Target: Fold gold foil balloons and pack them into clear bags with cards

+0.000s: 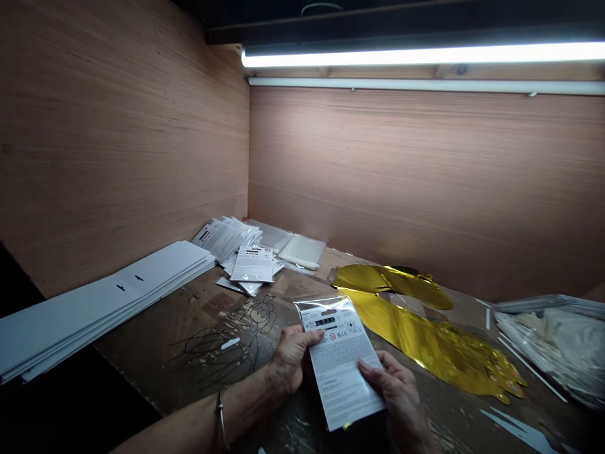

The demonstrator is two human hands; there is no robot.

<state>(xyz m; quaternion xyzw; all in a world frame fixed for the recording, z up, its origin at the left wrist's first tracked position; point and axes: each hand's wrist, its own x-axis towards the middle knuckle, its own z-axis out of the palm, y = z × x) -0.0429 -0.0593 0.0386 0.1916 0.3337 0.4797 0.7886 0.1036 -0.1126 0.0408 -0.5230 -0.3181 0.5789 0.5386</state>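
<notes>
A printed white card in a clear plastic sleeve (347,372) is held between both hands above the worktop, its text side facing up and its slotted end pointing away. My left hand (289,359) grips the left edge, thumb across the front near the slot. On the right edge, lower down, my right hand (397,384) pinches it with the thumb on top. The fingers behind the card are partly hidden. A bit of gold shows at its lower edge. Right of the card lies shiny gold foil (401,321), flat at one end and crumpled at the other.
Similar sleeved cards (253,263) are piled in the back corner beside a stack of clear sleeves (302,251). Long white boards (108,302) are stacked at left. Dark thin strings (227,340) lie on the worktop. A plastic bag (562,340) and scissors (520,432) sit at right.
</notes>
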